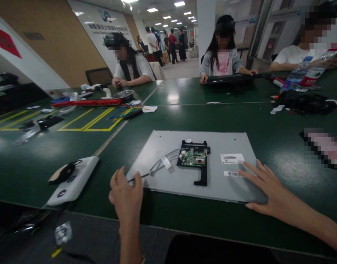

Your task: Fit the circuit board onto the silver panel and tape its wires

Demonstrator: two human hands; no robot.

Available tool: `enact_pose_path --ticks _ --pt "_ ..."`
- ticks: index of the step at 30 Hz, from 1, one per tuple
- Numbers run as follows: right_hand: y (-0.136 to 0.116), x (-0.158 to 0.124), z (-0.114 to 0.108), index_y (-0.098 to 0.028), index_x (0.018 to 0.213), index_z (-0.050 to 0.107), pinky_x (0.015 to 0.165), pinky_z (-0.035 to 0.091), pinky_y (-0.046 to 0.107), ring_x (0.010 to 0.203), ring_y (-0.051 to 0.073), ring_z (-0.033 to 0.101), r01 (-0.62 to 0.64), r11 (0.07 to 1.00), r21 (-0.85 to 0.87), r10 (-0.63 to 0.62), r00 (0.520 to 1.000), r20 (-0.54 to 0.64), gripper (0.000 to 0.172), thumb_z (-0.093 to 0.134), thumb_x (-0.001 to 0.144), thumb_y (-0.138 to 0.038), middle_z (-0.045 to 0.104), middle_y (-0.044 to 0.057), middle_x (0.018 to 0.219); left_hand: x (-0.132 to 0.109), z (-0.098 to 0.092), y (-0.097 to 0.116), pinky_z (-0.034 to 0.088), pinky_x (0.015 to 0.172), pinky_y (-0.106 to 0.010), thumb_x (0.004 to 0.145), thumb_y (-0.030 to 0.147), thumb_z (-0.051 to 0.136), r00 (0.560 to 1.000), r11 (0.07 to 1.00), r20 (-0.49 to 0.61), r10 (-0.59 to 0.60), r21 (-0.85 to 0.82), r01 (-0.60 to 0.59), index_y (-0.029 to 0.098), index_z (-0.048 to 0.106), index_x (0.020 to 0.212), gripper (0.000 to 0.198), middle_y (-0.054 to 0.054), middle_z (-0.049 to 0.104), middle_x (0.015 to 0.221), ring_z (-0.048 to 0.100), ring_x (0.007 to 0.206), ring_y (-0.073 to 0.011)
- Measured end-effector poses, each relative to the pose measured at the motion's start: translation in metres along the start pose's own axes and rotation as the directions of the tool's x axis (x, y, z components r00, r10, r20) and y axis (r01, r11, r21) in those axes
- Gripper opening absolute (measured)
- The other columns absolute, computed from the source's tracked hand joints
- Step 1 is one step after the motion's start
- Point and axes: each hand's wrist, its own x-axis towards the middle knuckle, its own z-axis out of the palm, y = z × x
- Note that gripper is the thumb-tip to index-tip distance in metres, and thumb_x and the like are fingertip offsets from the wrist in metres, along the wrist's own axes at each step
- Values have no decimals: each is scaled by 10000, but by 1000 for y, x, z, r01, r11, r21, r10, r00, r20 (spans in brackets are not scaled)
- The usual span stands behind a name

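A flat grey display panel (162,183) lies back side up on the green table in front of me. A green circuit board (192,158) in a black plastic bracket (203,178) sits at its middle. Grey cables (157,165), with a white tag on them, run from the board towards the near left corner. At that corner my left hand (126,194) has its thumb and curled fingers around the panel's edge. My right hand (267,187) rests at the near right corner, its fingers spread towards two white labels (232,158) and its thumb near the front edge.
On the left lie a white box-shaped device (74,183) with a dark-and-tan object on it, and a red strip (85,103). A phone (323,146) and plastic bottles (296,73) are on the right. Across the table, one person holds a dark panel (229,79); others sit nearby.
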Motion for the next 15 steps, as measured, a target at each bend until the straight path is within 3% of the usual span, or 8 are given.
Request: enact_pose_path --ticks 7,15 --pt "-16 21 6 -353 1517 356 1175 128 657 1491 424 11 17 996 86 -15 1000 -27 792 664 803 -504 155 -1 1657 1 1 -4 338 1111 -542 924 426 476 999 997 -31 -12 -81 9 104 444 1412 586 -230 427 1441 355 1400 -350" --pt "-37 55 18 -333 1528 330 1185 88 623 1489 430 -22 66 994 90 -66 998 -10 808 641 818 -558 93 33 1667 -1 4 -6 346 1058 -635 934 464 468 999 999 -20 -42 6 42 69 379 1459 663 -276 343 1502 333 1403 -404"
